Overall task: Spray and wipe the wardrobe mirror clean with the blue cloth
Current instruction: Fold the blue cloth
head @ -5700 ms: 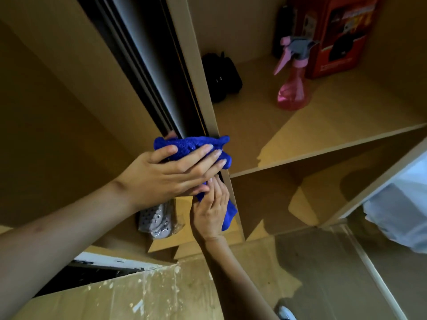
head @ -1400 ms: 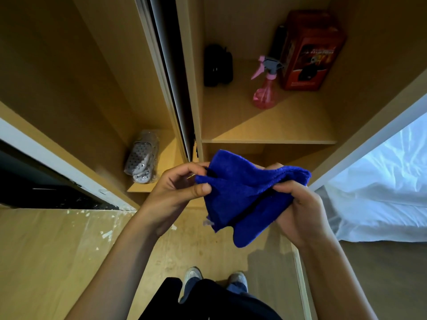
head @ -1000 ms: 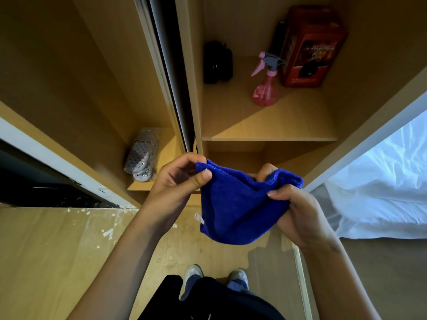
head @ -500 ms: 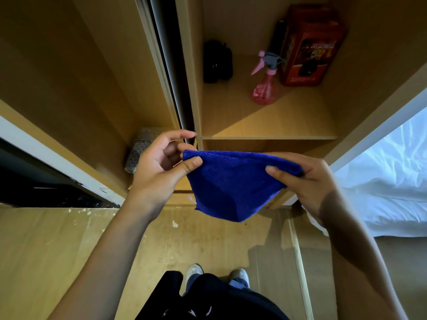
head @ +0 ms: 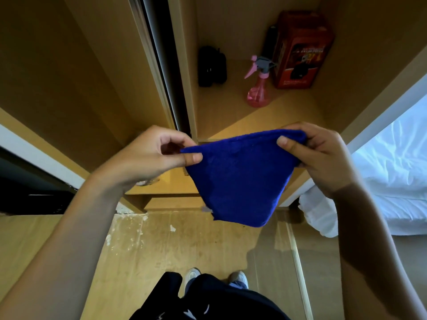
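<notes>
The left hand (head: 152, 155) and the right hand (head: 321, 155) each pinch a top corner of the blue cloth (head: 238, 181), stretched in the air before the wardrobe. It seems a refolding step. Further back, the pink spray bottle (head: 257, 88) stands on the shelf (head: 288, 114); next probably one hand must release and reach it.

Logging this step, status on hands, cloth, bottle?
Left hand and right hand each pinch a top corner of the blue cloth, held spread. Pink spray bottle upright on shelf, untouched. Nothing in the way.
</notes>
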`<state>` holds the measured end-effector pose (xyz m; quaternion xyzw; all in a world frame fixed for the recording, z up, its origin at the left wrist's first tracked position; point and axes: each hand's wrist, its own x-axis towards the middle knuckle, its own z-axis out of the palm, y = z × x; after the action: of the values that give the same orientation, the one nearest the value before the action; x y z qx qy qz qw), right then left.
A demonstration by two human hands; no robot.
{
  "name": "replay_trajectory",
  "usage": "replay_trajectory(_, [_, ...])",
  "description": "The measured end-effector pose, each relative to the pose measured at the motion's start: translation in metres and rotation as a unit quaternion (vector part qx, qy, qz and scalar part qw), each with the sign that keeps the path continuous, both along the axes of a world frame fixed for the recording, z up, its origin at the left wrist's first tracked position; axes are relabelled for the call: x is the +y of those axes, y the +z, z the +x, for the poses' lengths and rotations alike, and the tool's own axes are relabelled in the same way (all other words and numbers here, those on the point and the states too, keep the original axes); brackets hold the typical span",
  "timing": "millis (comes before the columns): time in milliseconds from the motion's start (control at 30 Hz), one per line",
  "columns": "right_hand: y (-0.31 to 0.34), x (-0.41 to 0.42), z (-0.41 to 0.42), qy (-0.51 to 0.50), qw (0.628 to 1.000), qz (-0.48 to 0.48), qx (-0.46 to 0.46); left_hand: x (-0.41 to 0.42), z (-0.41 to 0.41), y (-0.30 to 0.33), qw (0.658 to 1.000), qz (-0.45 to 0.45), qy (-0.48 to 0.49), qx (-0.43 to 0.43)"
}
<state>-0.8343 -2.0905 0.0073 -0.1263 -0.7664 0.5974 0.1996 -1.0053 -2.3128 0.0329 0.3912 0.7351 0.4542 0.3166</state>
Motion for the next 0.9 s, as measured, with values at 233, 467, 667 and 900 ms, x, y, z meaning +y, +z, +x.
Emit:
replay_trajectory(233, [0.014,-0.001,-0.004,0.025,0.992,-0.118,0.040,0.018,0.008,-0.016,0.910,0.195,0.099,-0.351])
replay_trajectory(467, [0.019,0.004,-0.019,-0.019,0.986,-0.163,0.012,0.034,0.014,-0.048,0.806,0.204,0.079,-0.550])
replay_trajectory(667, [-0.015,-0.009,-0.022,-0.037,0.906,-0.420,-0.033,0.041,0.019,-0.035,0.775,0.232,0.032,-0.587])
replay_trajectory(900, [-0.086,-0.034,0.006,0.203,0.796,-0.538,-0.189,0.032,-0.003,-0.038,0.748,0.287,0.115,-0.588])
